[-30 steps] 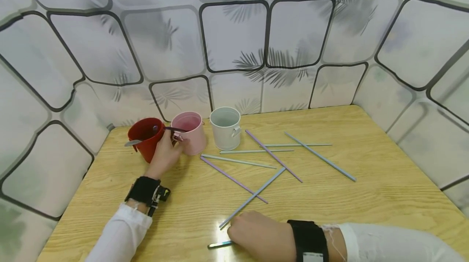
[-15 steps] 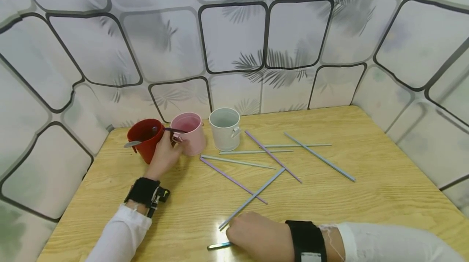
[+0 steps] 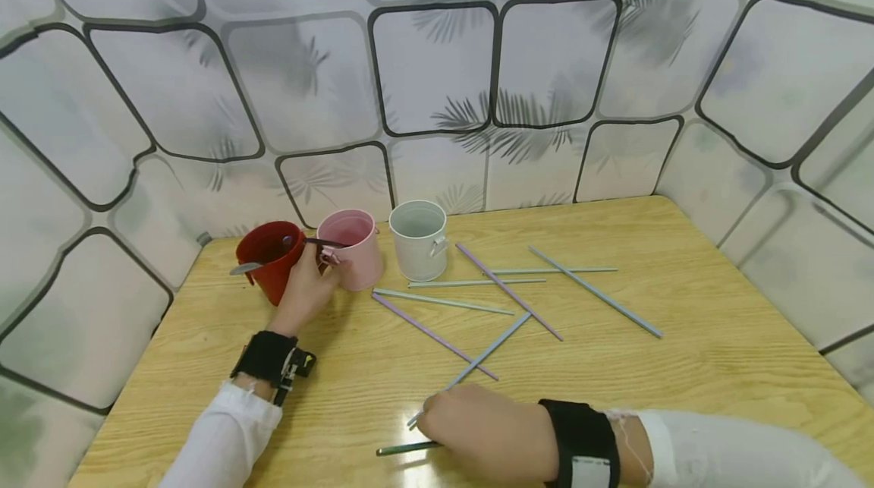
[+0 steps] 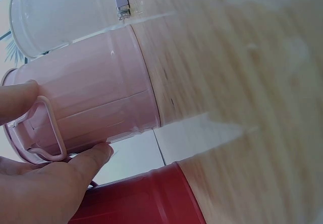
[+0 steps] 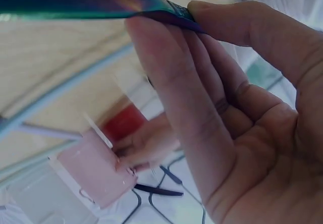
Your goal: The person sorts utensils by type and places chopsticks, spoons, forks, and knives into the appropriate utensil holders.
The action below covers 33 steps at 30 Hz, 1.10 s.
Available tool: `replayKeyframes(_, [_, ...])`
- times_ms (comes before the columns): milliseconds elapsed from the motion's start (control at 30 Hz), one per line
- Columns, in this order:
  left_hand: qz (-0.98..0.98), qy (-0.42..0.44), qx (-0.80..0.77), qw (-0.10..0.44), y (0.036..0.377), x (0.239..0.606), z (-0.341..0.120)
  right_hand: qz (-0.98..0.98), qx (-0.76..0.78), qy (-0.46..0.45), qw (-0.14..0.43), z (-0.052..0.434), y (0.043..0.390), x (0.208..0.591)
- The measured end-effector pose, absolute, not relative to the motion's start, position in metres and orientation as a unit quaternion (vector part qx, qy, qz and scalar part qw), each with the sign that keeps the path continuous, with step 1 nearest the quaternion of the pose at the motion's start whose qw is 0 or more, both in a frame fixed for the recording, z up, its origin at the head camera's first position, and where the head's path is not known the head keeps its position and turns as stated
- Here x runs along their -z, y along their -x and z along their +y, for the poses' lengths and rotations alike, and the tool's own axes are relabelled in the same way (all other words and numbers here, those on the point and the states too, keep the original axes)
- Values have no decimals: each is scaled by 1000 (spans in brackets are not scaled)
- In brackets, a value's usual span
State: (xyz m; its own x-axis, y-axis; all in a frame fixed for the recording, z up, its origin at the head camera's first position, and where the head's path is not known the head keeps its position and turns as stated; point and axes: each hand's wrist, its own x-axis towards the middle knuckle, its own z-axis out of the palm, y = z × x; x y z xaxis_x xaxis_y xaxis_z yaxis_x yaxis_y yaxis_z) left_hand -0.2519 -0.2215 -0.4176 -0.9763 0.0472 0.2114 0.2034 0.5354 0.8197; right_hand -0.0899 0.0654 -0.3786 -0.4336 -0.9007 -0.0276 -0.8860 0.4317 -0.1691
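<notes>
My left hand (image 3: 310, 287) grips the side of a small pink bucket (image 3: 362, 264); in the left wrist view, thumb and a finger lie on either side of its wire handle (image 4: 53, 128). A dark utensil handle (image 3: 326, 242) crosses the pink bucket's rim. Close on the left stands a red bucket (image 3: 269, 275) with a grey utensil end (image 3: 244, 269) over its edge. My right hand (image 3: 485, 427), near the front, pinches a shiny, rainbow-tinted flat metal utensil (image 5: 101, 2) between thumb and fingers. Its far end is out of the right wrist view, so I cannot tell its kind.
A white bucket (image 3: 419, 249) stands right of the pink one. Several thin sticks lie across the wooden table (image 3: 683, 412), including a purple stick (image 3: 508, 291), a blue stick (image 3: 594, 291) and a pale green stick (image 3: 444, 301). Patterned panels (image 3: 437, 70) enclose the back and sides.
My right hand has shifted slightly up and left, and the utensil in it has turned and looks darker green. My left hand stays at the pink bucket.
</notes>
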Motion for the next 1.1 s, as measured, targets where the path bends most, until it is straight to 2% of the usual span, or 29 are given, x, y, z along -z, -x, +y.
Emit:
replayKeyframes(367, [-876, 72, 472, 75, 252, 417, -222, 834, 239, 491, 86, 70, 110, 343])
replayKeyframes(700, [-882, 62, 462, 72, 251, 416, -221, 793, 427, 433, 47, 77, 138, 328])
replayKeyframes(1100, [-883, 72, 456, 81, 253, 417, -222, 768, 519, 375, 10, 73, 158, 319])
